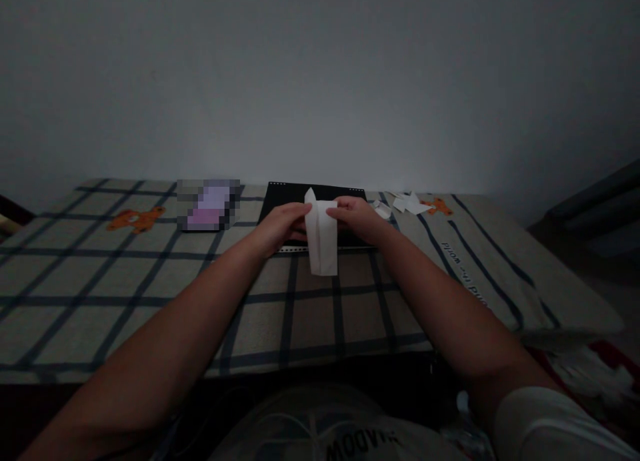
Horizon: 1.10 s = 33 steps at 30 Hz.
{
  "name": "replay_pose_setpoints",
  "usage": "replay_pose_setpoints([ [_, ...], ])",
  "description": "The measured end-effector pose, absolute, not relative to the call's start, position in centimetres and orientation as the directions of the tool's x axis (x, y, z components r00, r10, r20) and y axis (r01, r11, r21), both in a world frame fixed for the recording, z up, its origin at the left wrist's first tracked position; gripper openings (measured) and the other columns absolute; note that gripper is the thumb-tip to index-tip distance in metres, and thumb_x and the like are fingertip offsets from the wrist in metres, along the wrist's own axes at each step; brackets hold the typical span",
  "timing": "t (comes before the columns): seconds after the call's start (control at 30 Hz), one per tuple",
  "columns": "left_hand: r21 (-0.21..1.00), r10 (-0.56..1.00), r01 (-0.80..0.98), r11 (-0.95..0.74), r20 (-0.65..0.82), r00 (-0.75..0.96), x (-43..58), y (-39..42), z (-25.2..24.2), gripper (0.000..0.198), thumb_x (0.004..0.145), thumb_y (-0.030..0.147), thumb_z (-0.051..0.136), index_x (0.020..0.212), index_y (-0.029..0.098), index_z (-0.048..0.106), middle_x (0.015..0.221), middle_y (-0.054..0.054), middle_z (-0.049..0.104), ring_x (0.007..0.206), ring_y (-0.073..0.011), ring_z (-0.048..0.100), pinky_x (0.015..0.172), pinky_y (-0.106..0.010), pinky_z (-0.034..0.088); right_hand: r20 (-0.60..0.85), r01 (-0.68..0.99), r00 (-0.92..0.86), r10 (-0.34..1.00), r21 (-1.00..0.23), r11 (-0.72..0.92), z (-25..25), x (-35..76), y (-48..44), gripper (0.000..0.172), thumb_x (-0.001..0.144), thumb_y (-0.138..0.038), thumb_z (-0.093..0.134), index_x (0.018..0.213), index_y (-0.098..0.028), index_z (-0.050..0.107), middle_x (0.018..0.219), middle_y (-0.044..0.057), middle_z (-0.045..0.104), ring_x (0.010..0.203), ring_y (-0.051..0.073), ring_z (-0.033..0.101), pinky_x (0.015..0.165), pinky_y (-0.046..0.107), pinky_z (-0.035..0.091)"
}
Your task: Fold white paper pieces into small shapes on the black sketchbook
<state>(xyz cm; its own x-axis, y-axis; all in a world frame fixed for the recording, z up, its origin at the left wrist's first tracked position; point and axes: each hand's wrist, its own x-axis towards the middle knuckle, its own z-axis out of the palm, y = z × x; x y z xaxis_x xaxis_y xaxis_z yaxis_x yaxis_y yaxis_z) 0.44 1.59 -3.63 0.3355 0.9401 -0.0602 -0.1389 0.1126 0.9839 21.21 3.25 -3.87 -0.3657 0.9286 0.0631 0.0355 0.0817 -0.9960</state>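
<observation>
We are holding a folded white paper [326, 244] with both hands, each grip closing on its upper part. Our left grip [283, 227] is pinching the left side just below the tip, while our right grip [361, 217] is pressing a thumb on the front face near the top right corner, its fingers curling behind. The paper is standing between the two grips, with most of its length hanging below the thumbs. Its long axis is running almost straight from top to bottom in our view, the narrow point at upper left aiming toward the far edge of the bench [125, 267] and the squared end facing the near edge. A lengthwise fold is dividing a slim left flap from the broader right panel.

Behind the hands, a black sheet [287, 197] with perforated edges is lying near the middle of the far edge. White paper scraps [410, 203] are lying to its right, close to that edge. Toward the far left corner, a device with a lit, pixelated screen [213, 204] is resting. A checked cloth [263, 334] is covering the bench, and a plain wall [320, 81] is rising beyond the far edge.
</observation>
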Motion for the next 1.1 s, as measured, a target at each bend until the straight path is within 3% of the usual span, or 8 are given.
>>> replay_pose_setpoints([
  [0.37, 0.974, 0.953, -0.154, 0.168, -0.121, 0.277, 0.45, 1.59, -3.38, 0.023, 0.075, 0.032, 0.079, 0.081, 0.013, 0.068, 0.078, -0.005, 0.072, 0.07, -0.0155, 0.068, 0.066, -0.027, 0.057, 0.097, 0.118, -0.346, 0.933, -0.982, 0.146, -3.16, 21.12, 2.75, 0.024, 0.076, -0.039, 0.068, 0.071, -0.021, 0.052, 0.066, -0.003, 0.051, 0.061, 0.012, 0.048, 0.058, 0.027, 0.041],
  [0.53, 0.974, 0.96, -0.174, 0.143, -0.094, 0.264, 0.58, 1.63, -3.44, 0.018, 0.076, 0.029, 0.077, 0.077, 0.014, 0.067, 0.077, -0.004, 0.071, 0.069, -0.014, 0.068, 0.064, -0.024, 0.057, 0.102, 0.074, -0.341, 0.935, -0.988, 0.134, -3.38, 21.06, 2.97, 0.027, 0.074, -0.039, 0.069, 0.069, -0.022, 0.048, 0.066, -0.005, 0.044, 0.06, 0.011, 0.043, 0.056, 0.025, 0.037],
  [1.1, 0.999, 0.981, -0.011, 0.039, -0.036, 0.192, 0.48, 1.59, -3.57, 0.021, 0.077, 0.029, 0.078, 0.066, 0.015, 0.067, 0.068, -0.001, 0.07, 0.065, -0.0125, 0.066, 0.07, -0.026, 0.06, 0.077, 0.081, -0.363, 0.929, -0.99, 0.114, -3.1, 20.7, 2.4, 0.03, 0.072, -0.043, 0.07, 0.071, -0.021, 0.049, 0.066, -0.005, 0.045, 0.061, 0.011, 0.043, 0.058, 0.026, 0.036],
])
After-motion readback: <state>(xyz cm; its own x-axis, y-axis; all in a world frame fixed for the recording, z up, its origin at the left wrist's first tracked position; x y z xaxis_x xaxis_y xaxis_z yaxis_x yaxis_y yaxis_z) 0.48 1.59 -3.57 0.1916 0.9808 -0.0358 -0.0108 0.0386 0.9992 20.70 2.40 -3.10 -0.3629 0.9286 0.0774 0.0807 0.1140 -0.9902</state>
